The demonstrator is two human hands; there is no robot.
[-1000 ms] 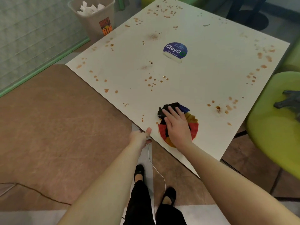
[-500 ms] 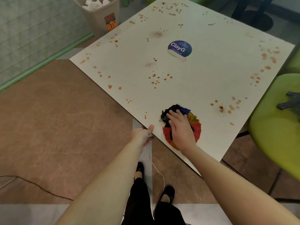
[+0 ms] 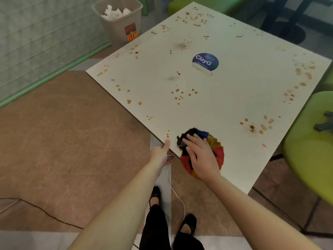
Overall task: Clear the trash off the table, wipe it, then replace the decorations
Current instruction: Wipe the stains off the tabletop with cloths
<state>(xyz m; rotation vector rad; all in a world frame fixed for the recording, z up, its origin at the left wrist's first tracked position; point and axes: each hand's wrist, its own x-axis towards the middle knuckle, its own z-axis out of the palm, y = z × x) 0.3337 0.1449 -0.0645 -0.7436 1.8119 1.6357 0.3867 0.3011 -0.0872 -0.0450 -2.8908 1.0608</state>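
your right hand [image 3: 201, 156] presses the cloth [image 3: 214, 141] flat, fingers straight, near the tabletop [image 3: 234, 98] corner, ready to wipe the spots. left hand [image 3: 161, 154] grips the edge, probably to brace. trash sits in the bin [image 3: 119, 24].

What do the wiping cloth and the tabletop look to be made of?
Cloth: soft fabric, seemingly stitched red, blue, yellow and black patches; it bunches under the right hand. Table: smooth, matte off-white board, probably laminate; the brown spots sit unabsorbed on its surface.
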